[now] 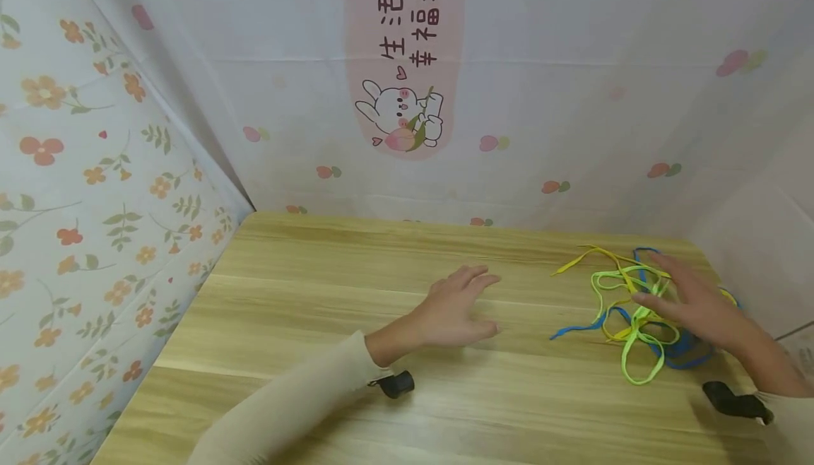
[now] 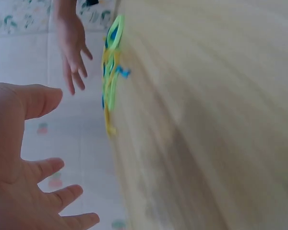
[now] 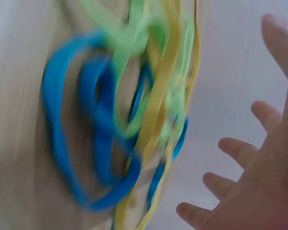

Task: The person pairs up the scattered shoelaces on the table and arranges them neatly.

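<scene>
A loose tangle of flat shoelaces lies on the right part of the wooden table: a neon green shoelace (image 1: 641, 313), a yellow shoelace (image 1: 574, 263) and a blue shoelace (image 1: 575, 328). My right hand (image 1: 702, 309) hovers over the tangle, hiding part of it, with its fingers spread and nothing gripped. In the right wrist view the blue loops (image 3: 55, 105) lie beside the green and yellow strands. My left hand (image 1: 448, 313) is held above the middle of the table, fingers apart and holding nothing, to the left of the laces.
The light wood table (image 1: 286, 316) meets a white printed cloth (image 1: 286, 97) at its back edge. A flower-patterned cloth (image 1: 114, 203) hangs along the left side. Black wrist devices (image 1: 397, 384) sit under both forearms.
</scene>
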Action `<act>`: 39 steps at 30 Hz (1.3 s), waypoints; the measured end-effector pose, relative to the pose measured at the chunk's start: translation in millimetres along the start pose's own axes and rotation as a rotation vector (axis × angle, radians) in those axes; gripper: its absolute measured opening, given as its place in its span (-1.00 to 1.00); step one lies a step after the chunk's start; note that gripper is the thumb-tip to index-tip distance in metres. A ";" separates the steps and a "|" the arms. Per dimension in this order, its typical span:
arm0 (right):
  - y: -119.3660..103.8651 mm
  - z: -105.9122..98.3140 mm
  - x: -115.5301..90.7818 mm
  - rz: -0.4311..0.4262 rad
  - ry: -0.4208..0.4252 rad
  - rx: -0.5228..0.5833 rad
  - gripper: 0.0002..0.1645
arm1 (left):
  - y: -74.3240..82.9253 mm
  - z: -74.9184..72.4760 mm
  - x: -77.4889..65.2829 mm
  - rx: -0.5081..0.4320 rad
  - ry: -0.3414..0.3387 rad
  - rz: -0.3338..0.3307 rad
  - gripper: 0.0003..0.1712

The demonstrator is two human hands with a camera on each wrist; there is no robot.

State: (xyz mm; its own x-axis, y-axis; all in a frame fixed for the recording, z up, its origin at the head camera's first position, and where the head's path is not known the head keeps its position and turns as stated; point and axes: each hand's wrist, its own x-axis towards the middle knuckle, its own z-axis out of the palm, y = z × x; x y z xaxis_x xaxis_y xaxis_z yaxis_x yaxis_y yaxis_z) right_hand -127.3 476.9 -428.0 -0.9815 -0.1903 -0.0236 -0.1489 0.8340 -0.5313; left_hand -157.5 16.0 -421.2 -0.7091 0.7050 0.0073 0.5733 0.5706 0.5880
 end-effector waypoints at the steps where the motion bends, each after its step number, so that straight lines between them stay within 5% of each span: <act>1: 7.9 -2.8 -1.7 0.012 -0.003 0.008 0.14 | 4.5 5.0 3.0 0.026 -0.011 0.011 -0.11; 8: 50.8 -8.0 -12.8 -0.007 0.053 -0.061 0.14 | 30.8 38.5 19.7 0.231 -0.127 0.068 -0.15; 16: 72.1 -3.0 -23.3 0.077 -0.033 -0.156 0.12 | 49.7 75.2 45.6 0.468 -0.202 0.157 -0.19; 21: 68.5 4.7 -24.9 0.073 -0.055 -0.151 0.20 | 62.5 92.4 61.6 0.607 -0.273 0.177 -0.16; 27: 54.2 16.4 -22.5 0.054 -0.073 -0.174 0.17 | 73.0 106.8 74.8 0.657 -0.355 0.160 -0.14; 39: 15.0 39.3 -16.1 -0.097 -0.041 -0.200 0.09 | 76.7 106.9 83.7 0.699 -0.399 0.126 -0.15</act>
State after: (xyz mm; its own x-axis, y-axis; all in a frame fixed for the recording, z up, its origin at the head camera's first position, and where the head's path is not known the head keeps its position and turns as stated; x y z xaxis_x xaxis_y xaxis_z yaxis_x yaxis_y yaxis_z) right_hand -109.0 472.1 -468.9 -0.9563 -0.2919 -0.0171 -0.2672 0.8962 -0.3541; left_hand -129.0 163.8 -461.9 -0.4982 0.8033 -0.3264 0.8563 0.5150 -0.0393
